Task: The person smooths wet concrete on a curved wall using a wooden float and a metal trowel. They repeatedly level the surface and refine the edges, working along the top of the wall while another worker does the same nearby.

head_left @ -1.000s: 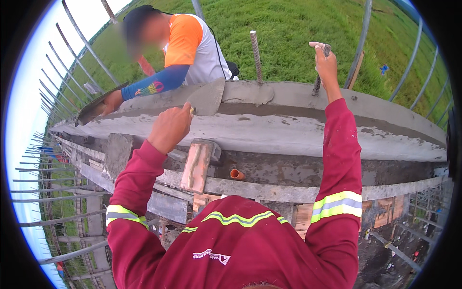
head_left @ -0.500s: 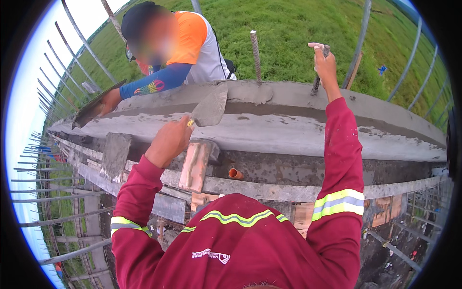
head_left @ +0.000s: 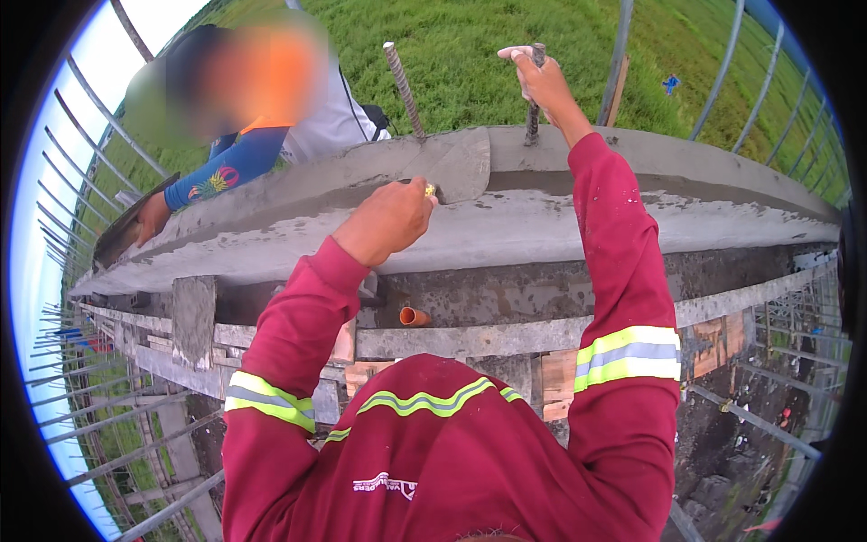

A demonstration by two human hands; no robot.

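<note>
My left hand (head_left: pixel 396 221) grips the yellow handle of a pointed steel trowel, whose blade (head_left: pixel 456 167) lies against the grey mortar along the upper edge of a curved concrete wall (head_left: pixel 632 226), right of a short rebar stub (head_left: pixel 408 99). My right hand (head_left: pixel 544 90) is closed round another upright rebar (head_left: pixel 532 128) farther right, with white residue on a fingertip. A co-worker's hand (head_left: pixel 150 215) at the left holds a dark float (head_left: pixel 122 230) on the wall.
The co-worker (head_left: pixel 316 122) leans over from beyond the wall, before grass. Rebar (head_left: pixel 709 86) rises on both sides. Below are an orange pipe (head_left: pixel 413 316), a mortar-coated board (head_left: pixel 192 321), planks (head_left: pixel 452 341) and steel bars (head_left: pixel 759 415) over a littered lower level.
The trowel and my left hand have swung right and up along the wall top. The view has shifted, with the wall sitting higher and rebars farther left. The co-worker bends lower.
</note>
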